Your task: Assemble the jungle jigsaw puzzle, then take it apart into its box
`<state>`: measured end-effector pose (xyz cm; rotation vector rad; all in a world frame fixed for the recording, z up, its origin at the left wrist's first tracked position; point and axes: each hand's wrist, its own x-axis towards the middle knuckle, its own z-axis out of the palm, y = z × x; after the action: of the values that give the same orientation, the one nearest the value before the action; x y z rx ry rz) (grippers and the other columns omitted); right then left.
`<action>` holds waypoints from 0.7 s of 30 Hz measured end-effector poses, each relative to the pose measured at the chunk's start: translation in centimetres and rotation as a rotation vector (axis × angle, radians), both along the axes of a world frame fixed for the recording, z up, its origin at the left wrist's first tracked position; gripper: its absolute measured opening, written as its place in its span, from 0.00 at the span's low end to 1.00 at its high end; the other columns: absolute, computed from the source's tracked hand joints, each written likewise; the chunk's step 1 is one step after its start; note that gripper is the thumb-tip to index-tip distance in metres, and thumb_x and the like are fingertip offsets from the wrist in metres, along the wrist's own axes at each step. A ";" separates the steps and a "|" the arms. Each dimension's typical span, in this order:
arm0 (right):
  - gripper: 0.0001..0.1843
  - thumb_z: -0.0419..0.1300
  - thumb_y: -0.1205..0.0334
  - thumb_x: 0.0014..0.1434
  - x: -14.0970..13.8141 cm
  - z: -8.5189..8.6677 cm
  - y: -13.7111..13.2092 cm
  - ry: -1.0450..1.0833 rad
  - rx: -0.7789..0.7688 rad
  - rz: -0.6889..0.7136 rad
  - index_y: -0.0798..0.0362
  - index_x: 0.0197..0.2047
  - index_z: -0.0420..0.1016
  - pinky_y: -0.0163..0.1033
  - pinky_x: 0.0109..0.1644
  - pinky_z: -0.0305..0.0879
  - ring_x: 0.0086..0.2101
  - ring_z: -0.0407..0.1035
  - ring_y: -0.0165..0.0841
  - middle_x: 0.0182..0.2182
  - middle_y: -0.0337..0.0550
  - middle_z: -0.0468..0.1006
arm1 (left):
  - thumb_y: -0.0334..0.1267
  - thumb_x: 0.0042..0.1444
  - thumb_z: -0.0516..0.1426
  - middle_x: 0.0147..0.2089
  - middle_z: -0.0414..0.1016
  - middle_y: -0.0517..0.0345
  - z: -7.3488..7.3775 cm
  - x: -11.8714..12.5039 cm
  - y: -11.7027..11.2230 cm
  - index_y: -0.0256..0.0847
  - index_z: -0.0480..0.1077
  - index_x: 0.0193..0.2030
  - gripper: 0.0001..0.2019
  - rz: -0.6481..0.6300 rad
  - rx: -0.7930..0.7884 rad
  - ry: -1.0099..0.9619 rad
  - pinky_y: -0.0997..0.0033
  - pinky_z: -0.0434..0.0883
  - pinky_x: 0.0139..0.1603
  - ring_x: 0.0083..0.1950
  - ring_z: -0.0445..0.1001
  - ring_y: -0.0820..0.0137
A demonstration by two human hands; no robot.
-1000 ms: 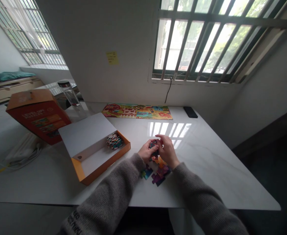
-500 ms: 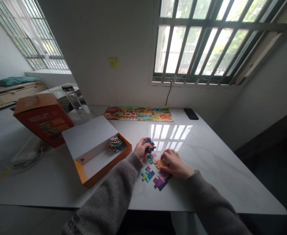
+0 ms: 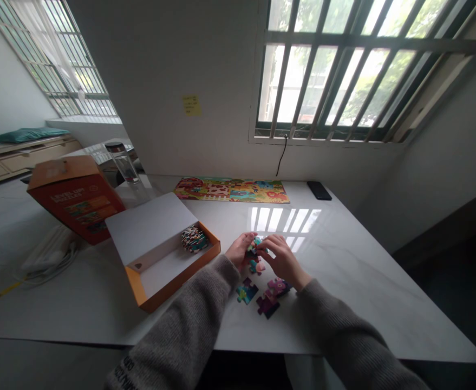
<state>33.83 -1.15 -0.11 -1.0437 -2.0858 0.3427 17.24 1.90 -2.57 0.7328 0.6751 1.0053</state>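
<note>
My left hand [image 3: 238,250] is closed around a small bunch of jigsaw puzzle pieces [image 3: 253,246], raised a little over the table. Against that bunch, the fingertips of my right hand [image 3: 279,257] are pinched on a puzzle piece, mostly hidden by the fingers. Just below the hands lies a teal and pink puzzle piece [image 3: 256,266]. Nearer to me is a blue, green and purple piece [image 3: 246,291]. To its right, purple and pink pieces [image 3: 268,302] lie together, partly beneath my right wrist.
An open orange box [image 3: 181,281] with a white lid holds a bundle of pieces [image 3: 194,239] on the left. Behind it stand a red puzzle box [image 3: 79,200] and a glass bottle [image 3: 124,165]. An assembled puzzle strip [image 3: 232,189] and a phone [image 3: 319,190] lie along the back.
My right hand has moved up and left from the table pieces to the bunch in my left hand. The orange piece that was under it no longer shows on the table.
</note>
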 end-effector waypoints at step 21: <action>0.32 0.71 0.56 0.51 0.5 -1.5 -0.7 -0.400 -0.294 -0.071 0.48 0.58 0.67 0.51 0.55 0.61 0.49 0.63 0.45 0.48 0.48 0.69 | 0.33 0.47 0.61 0.30 0.74 0.56 0.0 -0.9 0.9 0.37 0.65 0.51 0.22 0.294 0.159 0.131 0.75 0.68 0.20 0.29 0.77 0.64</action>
<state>34.29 -1.83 -1.63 -1.4547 -2.3900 0.4432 16.38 2.81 -2.61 0.8595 0.8396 1.2993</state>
